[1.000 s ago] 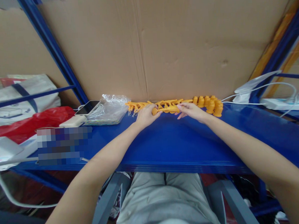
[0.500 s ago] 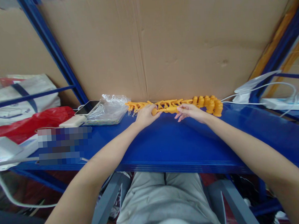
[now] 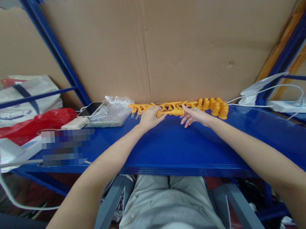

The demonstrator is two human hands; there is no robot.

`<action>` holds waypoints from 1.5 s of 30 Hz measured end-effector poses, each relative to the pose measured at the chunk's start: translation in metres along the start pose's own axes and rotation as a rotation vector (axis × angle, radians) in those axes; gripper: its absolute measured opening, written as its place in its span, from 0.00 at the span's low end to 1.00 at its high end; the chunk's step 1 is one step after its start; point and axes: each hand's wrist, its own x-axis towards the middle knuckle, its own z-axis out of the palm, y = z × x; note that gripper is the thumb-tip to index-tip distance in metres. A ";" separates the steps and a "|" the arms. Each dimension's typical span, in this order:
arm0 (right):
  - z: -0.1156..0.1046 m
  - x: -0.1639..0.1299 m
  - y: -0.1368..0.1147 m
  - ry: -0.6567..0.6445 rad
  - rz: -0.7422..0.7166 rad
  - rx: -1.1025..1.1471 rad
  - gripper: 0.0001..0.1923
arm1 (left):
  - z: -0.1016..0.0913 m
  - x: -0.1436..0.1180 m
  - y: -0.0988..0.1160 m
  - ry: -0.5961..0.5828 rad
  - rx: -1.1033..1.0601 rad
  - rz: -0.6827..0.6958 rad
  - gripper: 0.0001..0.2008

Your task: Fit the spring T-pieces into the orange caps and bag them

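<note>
A long row of orange plastic parts (image 3: 173,108) lies along the back of the blue shelf (image 3: 170,148), against the cardboard wall. My left hand (image 3: 149,118) grips a rounded orange piece at the row's middle left. My right hand (image 3: 194,115) rests at the row's middle, fingers spread and fingertips touching the orange parts; I cannot tell whether it grips one. A cluster of orange cylinder-shaped pieces (image 3: 217,107) stands to the right of my right hand.
A crumpled clear plastic bag (image 3: 111,112), a phone (image 3: 89,109) and a white power bank (image 3: 74,123) lie at left. Farther left lie a red bag (image 3: 31,123) and white bag (image 3: 24,98). White cables and a power strip (image 3: 289,104) are at right.
My right hand's fingers have spread and slid slightly toward me along the orange row. My left hand has stayed in place.
</note>
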 end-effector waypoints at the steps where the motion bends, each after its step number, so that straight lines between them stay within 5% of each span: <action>1: -0.001 0.000 0.002 -0.026 -0.014 0.016 0.26 | 0.001 0.000 0.000 0.004 -0.001 0.000 0.10; 5: -0.006 0.001 0.006 -0.078 -0.107 0.063 0.14 | 0.001 0.001 -0.001 -0.012 -0.011 -0.031 0.11; 11: -0.006 0.003 0.006 -0.021 -0.158 0.072 0.09 | 0.000 0.000 0.001 -0.026 -0.032 -0.026 0.11; 17: -0.002 -0.002 -0.001 0.004 -0.110 0.045 0.25 | 0.000 -0.002 0.002 0.008 -0.044 0.023 0.11; 25: -0.002 0.001 -0.002 0.040 -0.025 -0.022 0.34 | 0.001 0.000 0.002 0.029 -0.107 0.026 0.10; 31: -0.012 0.000 0.000 -0.093 -0.075 -0.014 0.25 | 0.003 0.001 0.000 0.038 -0.120 0.001 0.09; 39: -0.012 -0.002 -0.003 0.015 -0.229 -0.002 0.14 | 0.002 0.000 0.000 0.043 -0.093 0.012 0.09; 45: -0.003 -0.004 -0.008 0.094 -0.117 -0.054 0.29 | -0.001 -0.001 0.004 0.056 -0.101 0.042 0.09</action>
